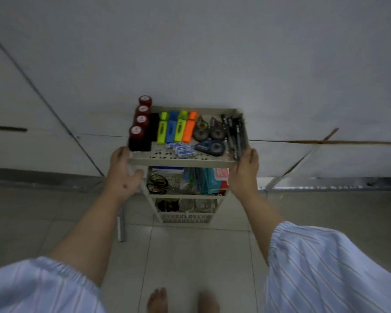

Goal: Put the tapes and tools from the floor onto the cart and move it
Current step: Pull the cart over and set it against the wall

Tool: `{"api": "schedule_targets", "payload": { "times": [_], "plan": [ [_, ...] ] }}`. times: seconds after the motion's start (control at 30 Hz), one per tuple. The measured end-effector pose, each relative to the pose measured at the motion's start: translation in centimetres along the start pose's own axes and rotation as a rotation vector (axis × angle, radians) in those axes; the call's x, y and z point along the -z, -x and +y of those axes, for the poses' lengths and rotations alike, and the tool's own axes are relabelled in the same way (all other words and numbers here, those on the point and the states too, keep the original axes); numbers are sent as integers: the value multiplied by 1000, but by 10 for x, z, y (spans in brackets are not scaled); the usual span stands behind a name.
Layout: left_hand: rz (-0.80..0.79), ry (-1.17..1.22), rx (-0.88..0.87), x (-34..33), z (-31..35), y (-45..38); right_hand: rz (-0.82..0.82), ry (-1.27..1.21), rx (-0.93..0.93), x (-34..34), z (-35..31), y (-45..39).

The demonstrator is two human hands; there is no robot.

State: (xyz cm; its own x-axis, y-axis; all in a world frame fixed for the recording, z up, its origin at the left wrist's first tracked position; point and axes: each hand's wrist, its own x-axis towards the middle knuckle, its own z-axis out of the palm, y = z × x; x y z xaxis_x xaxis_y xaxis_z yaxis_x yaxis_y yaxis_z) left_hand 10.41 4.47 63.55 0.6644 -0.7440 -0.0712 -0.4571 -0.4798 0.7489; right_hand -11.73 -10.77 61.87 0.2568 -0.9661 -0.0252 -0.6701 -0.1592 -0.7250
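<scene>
A cream three-tier cart stands on the tiled floor in front of me, against a white wall. My left hand grips its top tray at the near left corner. My right hand grips the near right corner. The top tray holds dark red tape rolls along the left side, coloured highlighters, correction tape dispensers, small blue boxes and black pens. Scissors and packets lie on the middle shelf. Tape rolls sit on the bottom shelf.
The white wall rises right behind the cart. A grey strip lies on the floor tiles by the cart's near left leg. My bare feet stand on the floor below. Metal frame legs slant at both sides.
</scene>
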Motion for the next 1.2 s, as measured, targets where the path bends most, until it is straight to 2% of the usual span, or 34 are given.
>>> {"api": "schedule_targets", "payload": {
  "times": [0.1, 0.2, 0.43, 0.7, 0.9, 1.2],
  "plan": [
    [-68, 22, -75, 7, -7, 3, 55, 57, 12, -3, -5, 4],
    [-139, 92, -35, 8, -13, 7, 94, 114, 86, 0, -8, 7],
    [-211, 224, -49, 2, -19, 14, 173, 131, 15, -9, -21, 10],
    [-237, 288, -140, 1, -34, 13, 240, 347, -29, -15, -17, 3],
    [-219, 315, -169, -2, -36, 13, 299, 313, -80, -22, -17, 3],
    [-229, 245, -156, 18, -30, 4, 236, 197, -128, -16, -27, 3]
  ]
}}
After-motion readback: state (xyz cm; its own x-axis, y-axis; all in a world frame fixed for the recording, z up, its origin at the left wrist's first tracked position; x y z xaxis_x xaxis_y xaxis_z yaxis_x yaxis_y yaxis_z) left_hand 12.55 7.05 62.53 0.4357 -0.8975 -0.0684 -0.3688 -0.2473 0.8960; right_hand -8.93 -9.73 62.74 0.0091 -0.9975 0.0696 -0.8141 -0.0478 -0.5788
